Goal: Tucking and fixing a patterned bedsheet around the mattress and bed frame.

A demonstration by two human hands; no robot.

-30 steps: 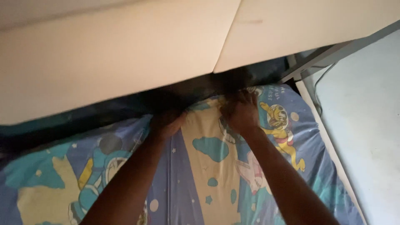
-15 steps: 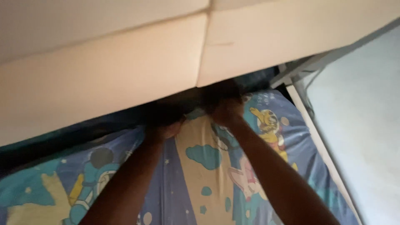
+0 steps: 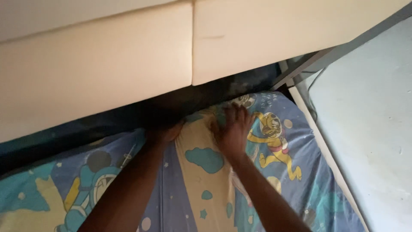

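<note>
A cartoon-printed bed sheet [image 3: 274, 167] in blue, yellow and teal covers a mattress. Both my arms reach forward to its far edge. My left hand [image 3: 165, 131] is pushed into the dark gap under the cream padded headboard [image 3: 128, 64], fingers hidden, on the sheet's edge. My right hand [image 3: 234, 129] lies on the sheet just beside it, fingers spread and slightly blurred, pressing the fabric near the gap.
The headboard has two cream panels with a vertical seam [image 3: 192, 43]. A dark bed frame rail [image 3: 300, 71] runs at the upper right. A pale wall or floor surface [image 3: 369, 120] lies to the right, with a thin cable [image 3: 311, 96] along it.
The view has shifted, so the headboard seam sits further left. My right hand has opened out flat on the sheet; my left hand has gone deeper into the gap.
</note>
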